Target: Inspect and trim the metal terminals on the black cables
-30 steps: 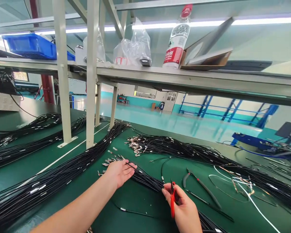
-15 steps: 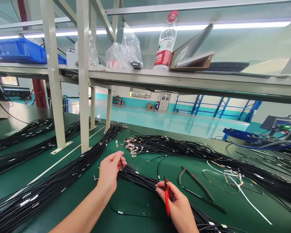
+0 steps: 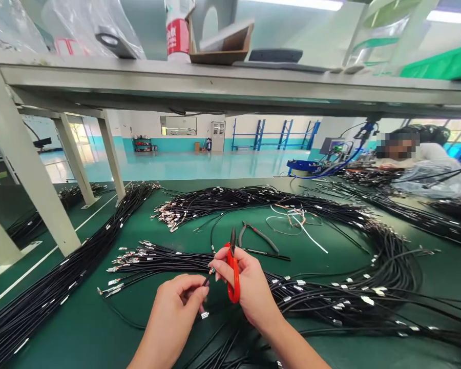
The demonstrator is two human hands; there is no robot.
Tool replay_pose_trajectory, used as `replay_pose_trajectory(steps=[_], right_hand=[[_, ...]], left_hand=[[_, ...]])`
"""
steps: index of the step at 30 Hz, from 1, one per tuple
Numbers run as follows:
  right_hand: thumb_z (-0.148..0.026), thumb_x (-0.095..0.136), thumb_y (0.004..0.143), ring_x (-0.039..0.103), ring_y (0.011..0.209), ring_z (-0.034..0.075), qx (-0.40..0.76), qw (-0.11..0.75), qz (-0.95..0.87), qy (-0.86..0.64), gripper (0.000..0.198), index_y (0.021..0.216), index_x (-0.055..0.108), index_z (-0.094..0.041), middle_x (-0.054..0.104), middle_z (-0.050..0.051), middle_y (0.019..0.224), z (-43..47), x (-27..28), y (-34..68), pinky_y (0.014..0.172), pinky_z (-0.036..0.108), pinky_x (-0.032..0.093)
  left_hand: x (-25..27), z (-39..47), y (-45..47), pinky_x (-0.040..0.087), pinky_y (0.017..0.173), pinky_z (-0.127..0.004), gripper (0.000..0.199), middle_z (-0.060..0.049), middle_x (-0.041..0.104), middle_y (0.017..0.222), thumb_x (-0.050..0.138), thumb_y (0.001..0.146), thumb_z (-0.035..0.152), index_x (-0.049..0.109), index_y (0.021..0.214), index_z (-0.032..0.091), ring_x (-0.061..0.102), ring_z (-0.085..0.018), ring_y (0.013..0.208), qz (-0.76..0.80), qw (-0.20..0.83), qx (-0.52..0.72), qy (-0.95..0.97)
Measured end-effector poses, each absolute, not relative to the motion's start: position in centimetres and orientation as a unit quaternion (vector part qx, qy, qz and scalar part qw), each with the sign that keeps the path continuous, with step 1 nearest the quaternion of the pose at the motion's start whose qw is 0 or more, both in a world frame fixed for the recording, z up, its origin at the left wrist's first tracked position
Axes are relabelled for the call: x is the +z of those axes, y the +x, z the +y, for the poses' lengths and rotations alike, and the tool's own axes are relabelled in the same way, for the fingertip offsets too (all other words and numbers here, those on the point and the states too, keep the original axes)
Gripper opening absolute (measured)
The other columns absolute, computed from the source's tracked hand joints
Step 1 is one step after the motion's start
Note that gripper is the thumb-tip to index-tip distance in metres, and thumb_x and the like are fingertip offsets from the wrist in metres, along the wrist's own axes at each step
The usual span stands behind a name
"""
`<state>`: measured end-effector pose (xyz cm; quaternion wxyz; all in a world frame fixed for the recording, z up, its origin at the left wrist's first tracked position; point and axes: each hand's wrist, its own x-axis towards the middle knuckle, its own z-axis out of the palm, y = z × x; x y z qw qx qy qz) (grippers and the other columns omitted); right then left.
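Observation:
My left hand point(image 3: 180, 306) pinches a thin black cable point(image 3: 206, 280) between thumb and fingers, close to its end. My right hand point(image 3: 244, 279) has red-handled scissors point(image 3: 234, 277) tucked in the palm, blades pointing up and away. The right thumb and fingertip meet at the cable's small coppery end, just beside the left fingers. Behind both hands lies a bundle of black cables point(image 3: 165, 259) with bare metal ends toward the left. A small white tag hangs below my left fingers.
Grey-handled pliers point(image 3: 259, 237) and a dark thin tool point(image 3: 267, 253) lie beyond my right hand. More cable bundles point(image 3: 230, 200) spread over the green table point(image 3: 130, 233). A shelf point(image 3: 200, 84) crosses above, its legs at left. Another person point(image 3: 426, 148) sits at far right.
The view has swung right. My hands have come together: the left now holds a cable end by the right fingertips, away from the bundle. The scissors stay in my right hand.

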<state>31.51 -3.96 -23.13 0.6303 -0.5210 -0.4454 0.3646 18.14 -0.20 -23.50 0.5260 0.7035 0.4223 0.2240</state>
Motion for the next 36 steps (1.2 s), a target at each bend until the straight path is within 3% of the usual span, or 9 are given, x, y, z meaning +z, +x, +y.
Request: replay_pose_trajectory(steps=[3, 7, 13, 17, 22, 26, 32, 36], right_hand=[[-0.033, 0.065, 0.069, 0.047, 0.059, 0.006, 0.357, 0.629, -0.451, -0.523, 0.029, 0.079, 0.051, -0.01, 0.051, 0.001, 0.068, -3.8, -23.2, 31.6, 0.06, 0.018, 0.038], [-0.032, 0.063, 0.071, 0.047, 0.06, 0.006, 0.363, 0.613, -0.465, -0.525, 0.027, 0.08, 0.052, -0.01, 0.051, 0.002, 0.069, -3.8, -23.2, 31.5, 0.06, 0.018, 0.038], [-0.028, 0.063, 0.07, 0.045, 0.063, 0.006, 0.355, 0.573, -0.496, -0.547, 0.022, 0.078, 0.052, -0.01, 0.05, 0.001, 0.072, -3.8, -23.8, 30.9, 0.061, 0.018, 0.039], [-0.028, 0.063, 0.068, 0.044, 0.059, 0.006, 0.351, 0.564, -0.489, -0.565, 0.023, 0.078, 0.052, -0.01, 0.05, 0.0, 0.069, -3.8, -23.8, 30.5, 0.057, 0.018, 0.037], [-0.026, 0.063, 0.068, 0.04, 0.053, 0.005, 0.385, 0.563, -0.462, -0.567, 0.021, 0.078, 0.052, -0.011, 0.047, -0.001, 0.064, -3.9, -23.5, 30.1, 0.05, 0.017, 0.033], [-0.022, 0.061, 0.069, 0.038, 0.053, 0.003, 0.383, 0.567, -0.467, -0.56, 0.017, 0.078, 0.052, -0.01, 0.047, -0.002, 0.064, -4.0, -23.8, 30.1, 0.049, 0.015, 0.032], [-0.018, 0.06, 0.069, 0.037, 0.055, 0.002, 0.383, 0.579, -0.469, -0.546, 0.015, 0.079, 0.052, -0.01, 0.046, -0.002, 0.065, -3.9, -24.2, 30.4, 0.051, 0.014, 0.031], [-0.02, 0.06, 0.07, 0.041, 0.06, 0.004, 0.367, 0.582, -0.482, -0.543, 0.016, 0.08, 0.052, -0.01, 0.049, -0.001, 0.069, -3.8, -24.1, 30.4, 0.056, 0.015, 0.035]], left_hand=[[-24.2, -0.2, 18.1, 0.042, 0.062, -0.001, 0.047, -0.002, 0.053, 0.097, 0.046, 0.071, 0.044, 0.056, 0.107, 0.017, 0.05, 0.004, 0.071, 0.426, 0.491, 0.284, 0.705], [-24.9, 0.1, 17.7, 0.043, 0.071, 0.003, 0.044, -0.001, 0.051, 0.104, 0.047, 0.07, 0.047, 0.06, 0.103, 0.019, 0.051, 0.004, 0.087, 0.421, 0.454, 0.328, 0.713], [-24.7, 0.7, 16.7, 0.036, 0.06, 0.001, 0.045, -0.003, 0.054, 0.084, 0.047, 0.07, 0.051, 0.064, 0.085, 0.012, 0.047, 0.004, 0.073, 0.433, 0.442, 0.311, 0.721], [-24.6, 0.8, 16.4, 0.028, 0.053, -0.001, 0.051, -0.003, 0.049, 0.067, 0.043, 0.07, 0.055, 0.057, 0.074, 0.006, 0.038, 0.006, 0.059, 0.433, 0.509, 0.253, 0.7], [-24.5, 0.9, 16.4, 0.029, 0.056, 0.0, 0.056, -0.004, 0.049, 0.071, 0.046, 0.067, 0.058, 0.048, 0.066, 0.002, 0.045, 0.003, 0.071, 0.431, 0.586, 0.247, 0.64], [-24.4, 0.9, 16.5, 0.029, 0.056, -0.001, 0.055, -0.004, 0.046, 0.07, 0.048, 0.066, 0.057, 0.052, 0.072, 0.003, 0.042, 0.004, 0.068, 0.435, 0.585, 0.25, 0.637], [-24.7, 0.9, 16.6, 0.038, 0.071, -0.001, 0.059, -0.001, 0.052, 0.086, 0.046, 0.069, 0.057, 0.051, 0.112, 0.017, 0.045, 0.005, 0.077, 0.406, 0.578, 0.247, 0.663], [-24.6, 0.7, 16.6, 0.036, 0.067, 0.0, 0.056, -0.002, 0.052, 0.087, 0.044, 0.069, 0.059, 0.056, 0.093, 0.011, 0.044, 0.004, 0.077, 0.416, 0.562, 0.235, 0.675]])
